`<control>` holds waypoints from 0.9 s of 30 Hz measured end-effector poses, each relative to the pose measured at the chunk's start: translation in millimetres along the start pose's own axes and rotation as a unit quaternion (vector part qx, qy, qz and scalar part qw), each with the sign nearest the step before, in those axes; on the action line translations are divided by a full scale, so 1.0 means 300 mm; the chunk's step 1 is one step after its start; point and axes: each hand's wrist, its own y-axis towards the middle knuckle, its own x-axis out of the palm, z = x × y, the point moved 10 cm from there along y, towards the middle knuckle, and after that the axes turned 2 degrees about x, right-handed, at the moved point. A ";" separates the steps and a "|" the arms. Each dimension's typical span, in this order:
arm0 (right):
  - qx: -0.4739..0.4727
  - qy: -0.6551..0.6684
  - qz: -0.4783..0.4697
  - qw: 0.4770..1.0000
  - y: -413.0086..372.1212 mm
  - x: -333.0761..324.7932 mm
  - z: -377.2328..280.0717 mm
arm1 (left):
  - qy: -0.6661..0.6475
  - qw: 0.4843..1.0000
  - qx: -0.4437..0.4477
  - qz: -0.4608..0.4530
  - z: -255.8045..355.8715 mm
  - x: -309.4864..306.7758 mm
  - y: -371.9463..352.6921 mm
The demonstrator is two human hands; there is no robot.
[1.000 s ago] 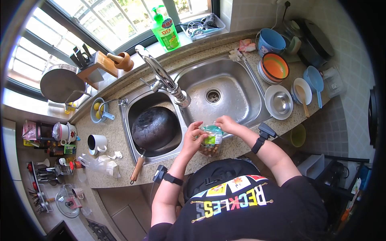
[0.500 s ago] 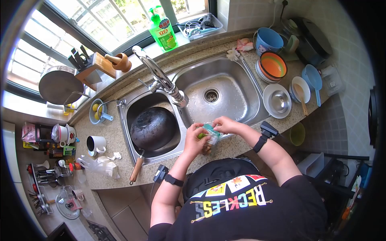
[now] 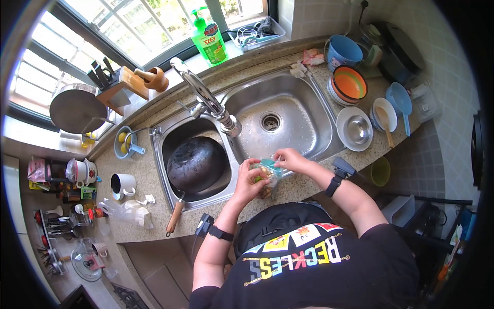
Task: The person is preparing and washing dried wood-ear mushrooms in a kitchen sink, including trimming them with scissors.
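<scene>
Just in front of the sink's near edge, both hands work at a small clear plastic bag (image 3: 272, 175) with a teal upper part. Brownish pieces show through its lower side. My left hand (image 3: 248, 182) is closed round the bag's left side, and a bit of green shows by its fingers. The fingers of my right hand (image 3: 291, 159) pinch the teal top edge from the right. Beyond the hands lies the steel sink (image 3: 309, 135), whose left basin holds a dark wok (image 3: 196, 164), upside down, with a wooden handle.
A tap (image 3: 198, 90) arches over the sink. On the right counter stand a white bowl (image 3: 343, 135), an orange bowl (image 3: 350, 82) and a blue pot (image 3: 343, 51). To the left are a mug (image 3: 128, 184), a crumpled plastic bag (image 3: 135, 213) and a blue strainer (image 3: 123, 149).
The bag has turned slightly between my hands, so more of its brownish contents shows near my left fingers. My right hand has shifted very slightly to the right.
</scene>
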 end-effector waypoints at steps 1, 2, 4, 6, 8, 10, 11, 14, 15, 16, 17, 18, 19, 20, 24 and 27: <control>-0.001 -0.001 0.001 1.000 -0.006 -0.019 -0.029 | 0.001 1.000 0.001 0.001 0.001 0.000 0.008; -0.041 0.004 0.078 0.996 -0.018 -0.080 -0.085 | 0.005 1.000 0.005 0.004 0.006 0.002 0.008; -0.079 0.007 0.156 0.985 -0.043 -0.145 -0.156 | 0.008 1.000 0.008 0.005 0.006 0.009 0.007; -0.055 0.064 0.038 0.996 -0.031 -0.088 -0.166 | -0.008 1.000 0.008 0.009 -0.001 0.018 0.012; -0.062 0.047 0.030 0.997 -0.028 -0.070 -0.157 | -0.006 1.000 0.012 0.001 0.002 0.019 0.011; -0.089 -0.068 -0.030 0.993 -0.028 0.002 -0.156 | -0.005 1.000 0.017 -0.007 0.007 0.023 0.013; -0.051 -0.084 -0.067 0.993 -0.022 0.031 -0.118 | -0.009 1.000 0.021 -0.016 0.008 0.028 0.013; -0.048 -0.072 -0.099 0.991 -0.017 0.060 -0.116 | -0.016 0.999 0.027 -0.029 0.011 0.027 0.009; -0.048 -0.071 -0.100 0.991 -0.014 0.068 -0.113 | -0.021 0.999 0.031 -0.039 0.016 0.032 0.007; -0.057 -0.072 -0.099 0.991 -0.009 0.076 -0.112 | -0.021 0.999 0.031 -0.039 0.020 0.030 0.006; -0.066 -0.072 -0.096 0.991 -0.004 0.081 -0.112 | -0.023 0.998 0.033 -0.049 0.025 0.034 0.005; -0.065 -0.073 -0.096 0.991 0.002 0.085 -0.108 | -0.025 0.997 0.034 -0.059 0.031 0.040 0.004; -0.067 -0.067 -0.116 0.989 0.006 0.102 -0.106 | -0.025 0.997 0.034 -0.058 0.030 0.039 0.005; -0.068 -0.061 -0.136 0.986 0.008 0.117 -0.103 | -0.013 0.997 0.046 -0.052 0.035 0.036 0.006; -0.062 -0.048 -0.180 0.980 0.001 0.127 -0.113 | -0.083 0.993 0.006 0.088 -0.007 -0.059 0.017; -0.054 0.021 -0.152 0.987 -0.009 0.111 -0.075 | -0.044 0.984 -0.093 0.145 -0.215 -0.100 -0.010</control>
